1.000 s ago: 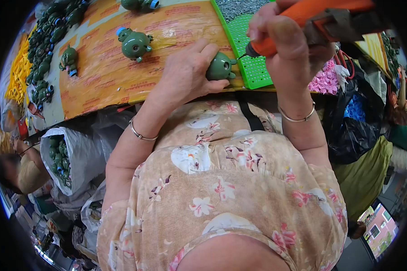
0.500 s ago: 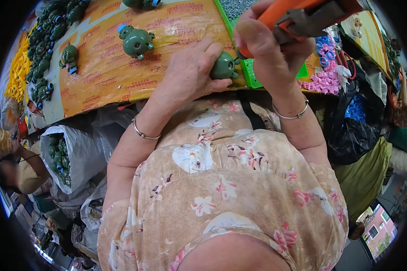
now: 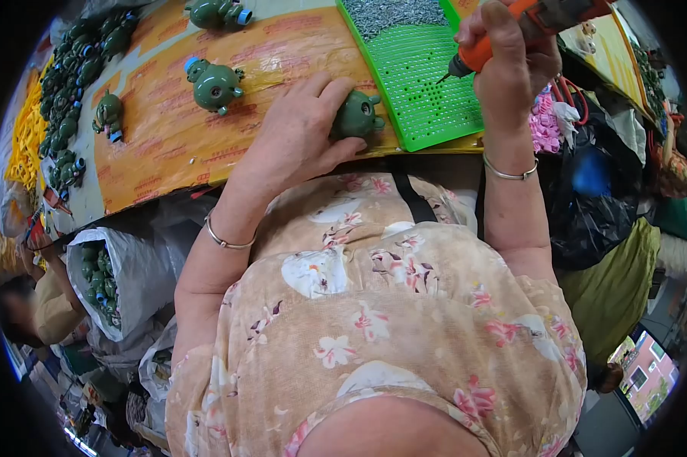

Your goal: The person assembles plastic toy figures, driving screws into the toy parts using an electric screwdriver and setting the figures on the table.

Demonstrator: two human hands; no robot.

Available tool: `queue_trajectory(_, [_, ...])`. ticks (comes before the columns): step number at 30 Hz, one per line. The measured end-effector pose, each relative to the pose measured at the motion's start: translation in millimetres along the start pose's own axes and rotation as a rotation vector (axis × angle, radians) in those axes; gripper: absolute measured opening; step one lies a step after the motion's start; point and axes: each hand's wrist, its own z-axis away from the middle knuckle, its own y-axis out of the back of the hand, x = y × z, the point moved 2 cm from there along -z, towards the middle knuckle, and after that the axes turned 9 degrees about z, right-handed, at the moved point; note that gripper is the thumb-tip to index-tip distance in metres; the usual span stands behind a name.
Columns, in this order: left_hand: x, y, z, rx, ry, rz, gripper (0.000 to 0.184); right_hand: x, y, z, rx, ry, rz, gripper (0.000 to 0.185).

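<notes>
My left hand [image 3: 301,126] is closed around a round green plastic toy body [image 3: 359,114], holding it on the table near the front edge. A dark hole shows on the toy's exposed face. In my right hand [image 3: 505,72] is an orange power screwdriver [image 3: 477,55], its thin bit pointing left and down over a green perforated tray [image 3: 429,143]. Small grey screws [image 3: 397,19] lie heaped at the tray's far end. Whether the bit touches the tray or carries a screw, I cannot tell.
More green toys with blue parts [image 3: 217,88] sit on the taped cardboard [image 3: 168,152]. A dark green pile [image 3: 69,84] lies at the left, beside yellow pieces [image 3: 25,145]. Pink pieces [image 3: 543,126] are at the right. A white sack [image 3: 142,259] of green toys stands below; another person [image 3: 50,305] is at left.
My right hand has moved the power screwdriver up and away from the green toy to over the tray. My left hand stays on the toy. The view has shifted slightly.
</notes>
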Motion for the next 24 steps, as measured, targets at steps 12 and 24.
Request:
queue_trajectory(12, [0.3,-3.4,-2.9,0.019,0.006,-0.040,0.063,17.9,3.6,9.1,-0.020,-0.058,0.050,0.022])
queue_trajectory(24, [-2.7,-5.9,0.7,0.046,0.006,-0.032,0.064,-21.7,-10.8,7.7,-0.031,0.011,-0.073,0.038])
